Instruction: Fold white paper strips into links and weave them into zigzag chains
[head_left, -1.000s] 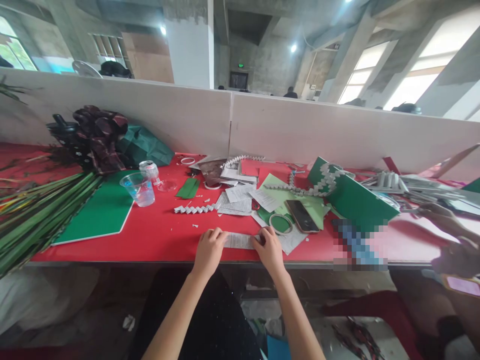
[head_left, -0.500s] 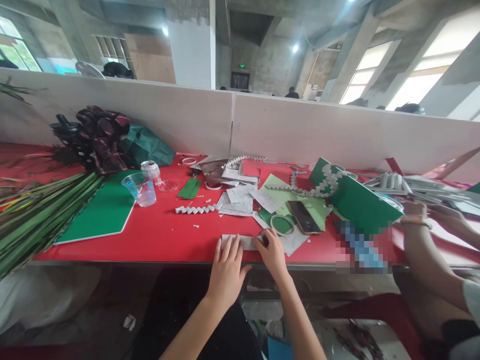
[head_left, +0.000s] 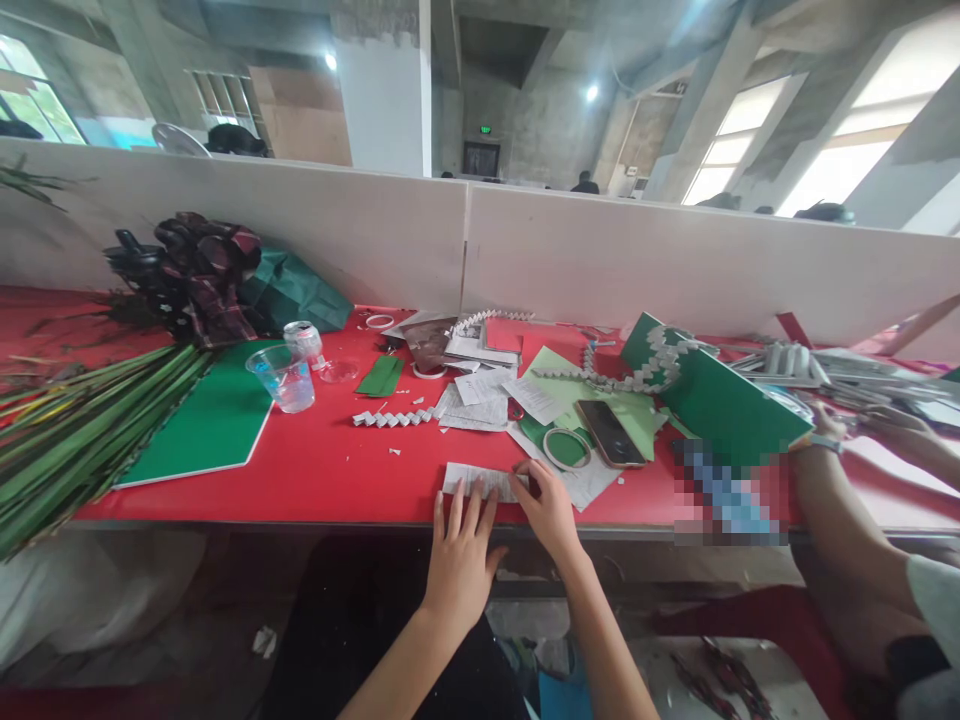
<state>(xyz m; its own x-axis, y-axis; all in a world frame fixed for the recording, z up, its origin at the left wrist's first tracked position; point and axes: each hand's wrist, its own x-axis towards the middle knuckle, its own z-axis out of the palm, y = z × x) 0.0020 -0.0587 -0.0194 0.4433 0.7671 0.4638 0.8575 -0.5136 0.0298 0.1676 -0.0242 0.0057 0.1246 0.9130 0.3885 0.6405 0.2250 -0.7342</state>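
Note:
A folded strip of printed paper point(head_left: 474, 478) lies near the front edge of the red table. My left hand point(head_left: 463, 555) rests its fingertips on the strip's lower side, fingers spread and thumb held apart. At the strip's right end, my right hand point(head_left: 551, 508) has its fingers bent and pinched on the paper; the fingertips are partly hidden. Beyond the hands lie a zigzag chain of folded paper point(head_left: 394, 418) and some loose printed sheets point(head_left: 474, 408). A white ring point(head_left: 567, 449) and a smartphone point(head_left: 610, 433) lie just past my right hand.
A plastic cup point(head_left: 289, 380) and a can point(head_left: 302, 345) stand at left, beside a green board point(head_left: 202, 440) and long green leaves point(head_left: 90, 420). At right, another person's arms point(head_left: 840, 500) reach over the table by a folded green board point(head_left: 724, 400). A white partition point(head_left: 675, 260) runs behind.
My left hand has drawn back slightly toward me, baring more of the paper strip. My right hand stays at the strip's right end. The other person's hands at right have shifted.

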